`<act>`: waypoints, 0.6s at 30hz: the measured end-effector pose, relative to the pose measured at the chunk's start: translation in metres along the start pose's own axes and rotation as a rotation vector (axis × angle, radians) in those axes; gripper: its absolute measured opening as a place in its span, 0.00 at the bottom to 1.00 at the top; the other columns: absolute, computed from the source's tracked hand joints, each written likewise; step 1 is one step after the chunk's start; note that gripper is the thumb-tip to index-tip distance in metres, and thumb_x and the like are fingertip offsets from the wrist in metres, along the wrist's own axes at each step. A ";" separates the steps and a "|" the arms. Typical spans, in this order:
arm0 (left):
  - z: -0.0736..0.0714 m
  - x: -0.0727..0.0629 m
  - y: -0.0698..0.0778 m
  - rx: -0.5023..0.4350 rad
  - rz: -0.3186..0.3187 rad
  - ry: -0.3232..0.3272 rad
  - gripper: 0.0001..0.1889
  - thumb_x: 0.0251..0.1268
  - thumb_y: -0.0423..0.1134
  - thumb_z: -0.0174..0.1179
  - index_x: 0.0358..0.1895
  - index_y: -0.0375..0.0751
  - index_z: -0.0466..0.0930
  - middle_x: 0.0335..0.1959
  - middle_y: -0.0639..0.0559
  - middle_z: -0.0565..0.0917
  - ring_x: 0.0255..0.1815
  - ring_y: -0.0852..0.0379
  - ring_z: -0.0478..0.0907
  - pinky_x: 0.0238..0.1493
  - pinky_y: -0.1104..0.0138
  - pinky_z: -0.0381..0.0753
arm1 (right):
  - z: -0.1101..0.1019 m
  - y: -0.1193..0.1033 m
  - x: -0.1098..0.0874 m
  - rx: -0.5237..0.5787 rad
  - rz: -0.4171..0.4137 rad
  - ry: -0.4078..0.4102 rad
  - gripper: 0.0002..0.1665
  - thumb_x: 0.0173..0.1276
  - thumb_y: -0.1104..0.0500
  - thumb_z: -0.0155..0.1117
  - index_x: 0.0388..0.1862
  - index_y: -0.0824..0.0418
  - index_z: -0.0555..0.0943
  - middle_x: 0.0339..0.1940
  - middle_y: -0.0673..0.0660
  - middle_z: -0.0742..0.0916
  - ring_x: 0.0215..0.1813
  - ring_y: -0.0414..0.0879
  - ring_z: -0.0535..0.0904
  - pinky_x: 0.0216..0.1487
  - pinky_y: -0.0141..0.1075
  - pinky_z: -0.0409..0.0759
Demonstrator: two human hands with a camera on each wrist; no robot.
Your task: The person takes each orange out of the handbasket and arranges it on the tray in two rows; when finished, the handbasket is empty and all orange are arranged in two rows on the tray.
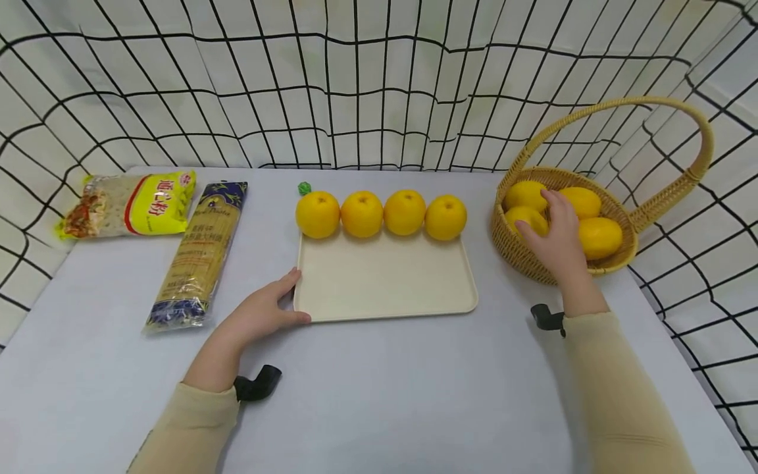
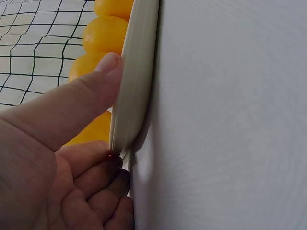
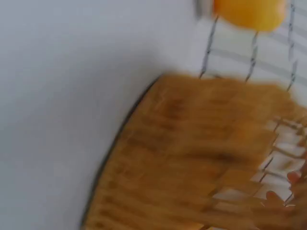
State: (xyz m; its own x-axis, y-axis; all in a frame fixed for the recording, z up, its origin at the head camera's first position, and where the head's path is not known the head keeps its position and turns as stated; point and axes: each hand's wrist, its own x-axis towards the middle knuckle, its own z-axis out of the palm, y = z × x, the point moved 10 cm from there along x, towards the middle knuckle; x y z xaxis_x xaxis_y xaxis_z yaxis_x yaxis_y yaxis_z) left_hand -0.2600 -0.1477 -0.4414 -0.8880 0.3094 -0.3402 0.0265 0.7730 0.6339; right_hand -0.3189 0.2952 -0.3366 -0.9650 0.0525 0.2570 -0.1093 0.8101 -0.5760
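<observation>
My left hand (image 1: 263,316) holds the left end of a cream rectangular tray (image 1: 385,276). In the left wrist view the thumb (image 2: 91,91) lies against the tray's rim, with the other fingers bent at its corner. Several round yellow-orange oranges (image 1: 362,214) stand in a row along the tray's far edge. Over a wicker basket (image 1: 515,253) at the right, my right hand (image 1: 559,240) has its thumb and fingers spread around a front-left lemon (image 1: 527,219); firm contact is unclear. More lemons (image 1: 600,238) lie in the basket. The right wrist view is blurred, showing mostly basket wall (image 3: 192,153).
Left of the tray lie a pasta packet (image 1: 198,257) and a yellow-and-clear food bag (image 1: 133,204). A small green object (image 1: 304,188) sits behind the leftmost orange. Black wire mesh (image 1: 355,99) surrounds the white table (image 1: 379,395). The basket's tall handle (image 1: 705,141) arches up to the right.
</observation>
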 end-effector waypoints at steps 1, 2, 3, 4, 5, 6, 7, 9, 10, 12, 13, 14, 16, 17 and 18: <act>-0.001 0.000 0.001 -0.001 0.004 0.001 0.51 0.50 0.54 0.64 0.71 0.39 0.43 0.73 0.41 0.46 0.72 0.37 0.43 0.69 0.45 0.45 | 0.001 0.008 0.003 -0.008 0.038 -0.033 0.43 0.64 0.43 0.54 0.71 0.59 0.51 0.72 0.65 0.53 0.72 0.62 0.46 0.68 0.61 0.49; -0.001 0.000 0.001 -0.002 0.007 0.002 0.51 0.50 0.54 0.64 0.71 0.38 0.43 0.73 0.41 0.46 0.72 0.37 0.43 0.69 0.45 0.45 | 0.003 0.015 0.005 -0.014 0.074 -0.069 0.44 0.64 0.42 0.53 0.72 0.59 0.50 0.72 0.66 0.51 0.72 0.63 0.45 0.68 0.62 0.49; -0.002 -0.001 0.002 -0.001 0.012 0.005 0.51 0.50 0.54 0.64 0.71 0.38 0.43 0.73 0.40 0.46 0.72 0.37 0.43 0.69 0.45 0.45 | 0.005 0.020 0.008 -0.020 0.108 -0.108 0.46 0.64 0.40 0.51 0.73 0.58 0.48 0.73 0.67 0.50 0.72 0.64 0.45 0.67 0.63 0.50; -0.002 -0.001 0.003 -0.003 0.015 0.006 0.51 0.50 0.54 0.64 0.71 0.37 0.44 0.73 0.40 0.46 0.72 0.37 0.43 0.69 0.45 0.45 | 0.008 0.025 0.009 -0.029 0.141 -0.147 0.47 0.63 0.38 0.50 0.73 0.57 0.47 0.73 0.67 0.48 0.71 0.66 0.45 0.66 0.63 0.50; -0.002 -0.001 0.003 -0.006 0.018 0.006 0.51 0.50 0.54 0.64 0.71 0.37 0.44 0.73 0.40 0.46 0.72 0.37 0.43 0.69 0.45 0.45 | 0.011 0.030 0.010 -0.040 0.170 -0.182 0.48 0.63 0.36 0.49 0.73 0.57 0.45 0.73 0.68 0.48 0.71 0.67 0.45 0.66 0.64 0.50; -0.001 -0.002 0.003 -0.006 0.020 0.005 0.51 0.50 0.53 0.64 0.71 0.37 0.44 0.73 0.40 0.46 0.72 0.37 0.43 0.69 0.45 0.45 | 0.014 0.034 0.011 -0.052 0.196 -0.213 0.50 0.62 0.35 0.48 0.73 0.56 0.44 0.72 0.69 0.47 0.71 0.67 0.45 0.66 0.65 0.49; -0.001 -0.002 0.004 -0.006 0.023 0.005 0.51 0.50 0.53 0.64 0.71 0.37 0.44 0.73 0.40 0.46 0.72 0.37 0.43 0.69 0.45 0.45 | 0.016 0.036 0.012 -0.062 0.213 -0.239 0.51 0.62 0.34 0.48 0.74 0.57 0.43 0.72 0.70 0.48 0.71 0.68 0.45 0.65 0.65 0.49; -0.001 -0.001 0.003 -0.005 0.024 0.008 0.50 0.50 0.53 0.64 0.71 0.37 0.44 0.73 0.41 0.46 0.72 0.38 0.43 0.70 0.46 0.45 | 0.021 0.040 0.013 -0.082 0.248 -0.292 0.53 0.61 0.32 0.48 0.74 0.57 0.41 0.72 0.71 0.49 0.70 0.70 0.46 0.65 0.65 0.49; 0.000 -0.001 0.003 -0.005 0.023 0.008 0.50 0.50 0.53 0.64 0.71 0.38 0.44 0.73 0.41 0.46 0.72 0.38 0.43 0.70 0.46 0.45 | 0.023 0.042 0.013 -0.095 0.260 -0.313 0.54 0.61 0.32 0.48 0.74 0.57 0.40 0.72 0.72 0.49 0.70 0.70 0.46 0.65 0.65 0.49; 0.000 0.000 0.002 -0.003 0.023 0.007 0.51 0.50 0.53 0.64 0.71 0.38 0.44 0.73 0.42 0.46 0.72 0.38 0.43 0.70 0.46 0.45 | 0.025 0.044 0.013 -0.107 0.274 -0.341 0.55 0.60 0.32 0.48 0.74 0.58 0.39 0.71 0.72 0.50 0.69 0.71 0.47 0.65 0.65 0.49; 0.000 0.000 0.001 0.000 0.019 0.009 0.51 0.50 0.53 0.65 0.71 0.38 0.44 0.73 0.42 0.46 0.72 0.39 0.43 0.70 0.46 0.45 | 0.027 0.045 0.013 -0.109 0.283 -0.358 0.55 0.60 0.32 0.48 0.74 0.58 0.38 0.71 0.72 0.50 0.69 0.71 0.47 0.65 0.65 0.49; 0.000 0.000 0.001 0.002 0.017 0.011 0.51 0.50 0.53 0.65 0.71 0.38 0.44 0.73 0.42 0.46 0.72 0.39 0.43 0.70 0.46 0.45 | 0.028 0.046 0.012 -0.107 0.293 -0.372 0.55 0.60 0.31 0.48 0.74 0.57 0.37 0.71 0.72 0.49 0.69 0.71 0.47 0.65 0.65 0.49; 0.000 0.000 0.001 0.003 0.019 0.013 0.51 0.49 0.53 0.65 0.71 0.38 0.44 0.73 0.42 0.46 0.72 0.38 0.43 0.69 0.46 0.46 | 0.031 0.049 0.012 -0.104 0.313 -0.398 0.56 0.60 0.31 0.47 0.73 0.56 0.36 0.72 0.71 0.49 0.69 0.71 0.47 0.65 0.65 0.49; -0.001 -0.001 0.001 0.003 0.020 0.014 0.51 0.49 0.53 0.65 0.71 0.37 0.44 0.73 0.41 0.46 0.72 0.38 0.44 0.69 0.46 0.46 | 0.033 0.050 0.011 -0.100 0.321 -0.410 0.56 0.60 0.30 0.47 0.73 0.56 0.36 0.72 0.71 0.48 0.69 0.71 0.47 0.65 0.65 0.49; -0.001 -0.001 0.001 0.004 0.023 0.014 0.51 0.49 0.54 0.64 0.71 0.37 0.44 0.73 0.41 0.46 0.72 0.38 0.44 0.69 0.45 0.46 | 0.034 0.051 0.011 -0.096 0.327 -0.418 0.55 0.60 0.31 0.47 0.73 0.56 0.35 0.72 0.70 0.48 0.69 0.71 0.47 0.65 0.65 0.49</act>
State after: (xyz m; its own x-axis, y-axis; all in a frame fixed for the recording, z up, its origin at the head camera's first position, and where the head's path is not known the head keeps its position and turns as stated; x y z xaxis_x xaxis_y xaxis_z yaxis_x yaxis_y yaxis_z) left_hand -0.2598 -0.1474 -0.4398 -0.8937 0.3188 -0.3158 0.0483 0.7680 0.6386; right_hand -0.3431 0.3172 -0.3894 -0.9597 0.0903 -0.2662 0.2167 0.8409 -0.4960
